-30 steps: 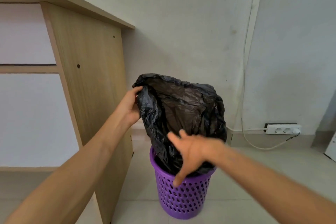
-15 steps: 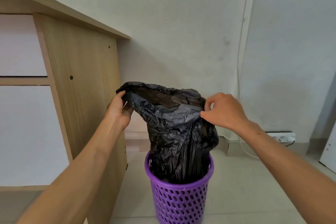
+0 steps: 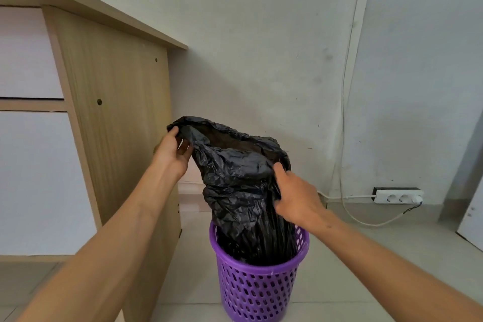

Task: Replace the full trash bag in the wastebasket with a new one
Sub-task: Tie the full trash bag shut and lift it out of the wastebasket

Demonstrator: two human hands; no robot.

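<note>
Bag, black and crumpled, stands with its lower half in the purple basket on the floor, its mouth raised above the rim and gaping. The left hand pinches the mouth's left edge, fingers curled round the plastic. The right hand grips the bag's right side lower down; its fingers are partly hidden in the folds and seem closed on the plastic. A desk stands just left, and a power strip lies by the wall.

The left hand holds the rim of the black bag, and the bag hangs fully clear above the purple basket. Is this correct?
Not quite. The head view shows the left hand holding the rim of the black bag, but the bag's lower part sits inside the purple basket.
</note>
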